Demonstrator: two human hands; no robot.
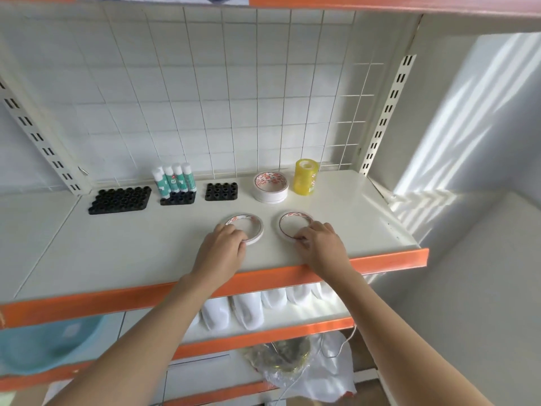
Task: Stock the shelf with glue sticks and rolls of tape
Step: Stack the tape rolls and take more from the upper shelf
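Cream shelf (146,244), orange front edge, carries three black holders (120,199), glue sticks (174,178), and five tape rolls (270,186).

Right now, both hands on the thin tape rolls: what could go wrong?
1. The right hand grips its thin roll close to the shelf's orange front edge; a slip could drop it.
2. Pushing the left hand's roll back carelessly may knock the stacked white rolls or yellow roll.

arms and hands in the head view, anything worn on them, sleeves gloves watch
Nothing worn that shows. The left hand and right hand are bare, no gloves or rings visible. Both forearms are bare to the frame's bottom edge: no sleeves, watch or bands.
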